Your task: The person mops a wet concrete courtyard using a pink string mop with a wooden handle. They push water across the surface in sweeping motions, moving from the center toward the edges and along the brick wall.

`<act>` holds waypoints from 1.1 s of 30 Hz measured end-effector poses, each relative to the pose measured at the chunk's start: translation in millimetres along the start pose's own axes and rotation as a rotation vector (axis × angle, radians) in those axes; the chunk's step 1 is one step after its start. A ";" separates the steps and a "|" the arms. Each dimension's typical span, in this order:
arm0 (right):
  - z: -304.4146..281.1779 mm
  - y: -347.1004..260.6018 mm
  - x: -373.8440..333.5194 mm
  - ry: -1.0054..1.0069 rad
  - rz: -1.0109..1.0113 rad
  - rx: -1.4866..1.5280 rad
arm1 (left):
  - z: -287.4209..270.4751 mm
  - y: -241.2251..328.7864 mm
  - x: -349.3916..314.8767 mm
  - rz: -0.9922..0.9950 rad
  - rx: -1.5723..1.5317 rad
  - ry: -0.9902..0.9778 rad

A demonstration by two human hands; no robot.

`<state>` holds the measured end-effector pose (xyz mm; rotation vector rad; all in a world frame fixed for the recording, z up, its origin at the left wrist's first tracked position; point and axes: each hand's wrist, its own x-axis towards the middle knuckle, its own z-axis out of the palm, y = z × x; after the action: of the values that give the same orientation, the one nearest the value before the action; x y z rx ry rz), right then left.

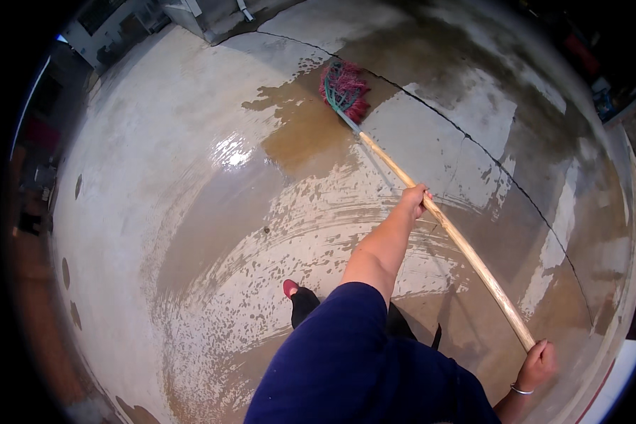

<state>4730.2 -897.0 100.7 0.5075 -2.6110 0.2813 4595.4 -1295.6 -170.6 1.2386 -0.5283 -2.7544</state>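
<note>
The left hand point(417, 200) and right hand point(538, 364) curl their fingers around the wooden pole point(477, 264), which slants forward and left past the left fingers, the nearer ones, to the pink-and-green broom head point(346, 88) on wet concrete point(300, 141)

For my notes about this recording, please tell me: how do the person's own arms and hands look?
The left hand and the right hand wear no gloves. A plain dark blue sleeve leaves the left forearm uncovered. A thin silver-coloured bangle goes around the right wrist.
</note>
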 end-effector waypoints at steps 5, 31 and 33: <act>33.1 -111.3 17.4 -0.022 -0.313 -0.034 | -113.8 77.9 9.6 0.046 -0.134 0.036; 101.0 -717.8 -74.2 -0.553 -1.483 1.008 | -733.6 151.4 -557.7 1.144 -1.254 0.764; 106.6 -754.8 -95.4 -0.617 -1.559 1.058 | -743.4 117.4 -584.2 1.251 -1.364 0.824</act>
<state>5066.4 -1585.5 44.5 2.9493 -1.4241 0.9650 5527.7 -1491.9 -171.8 0.8892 0.4825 -0.8956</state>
